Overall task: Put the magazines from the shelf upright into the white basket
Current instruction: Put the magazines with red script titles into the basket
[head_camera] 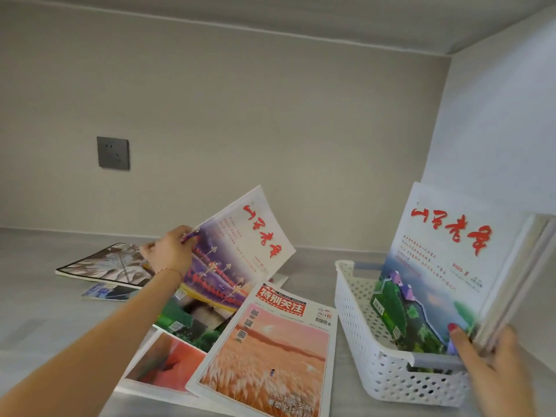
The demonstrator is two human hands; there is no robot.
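Fingers (186,236) of the left hand (170,251) pinched a glossy lantern-cover magazine (228,266), tilted up off the shelf (36,311), long axis slanting up and right. Right hand (493,365) gripped several magazines (445,266) standing near-upright in the perforated white plastic basket (376,365).

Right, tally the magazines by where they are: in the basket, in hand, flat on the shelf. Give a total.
Standing in the white basket, gripped by the right hand: at least 2, front one
Lifted by the left hand: 1
Flat on the shelf: 4
Total: at least 7
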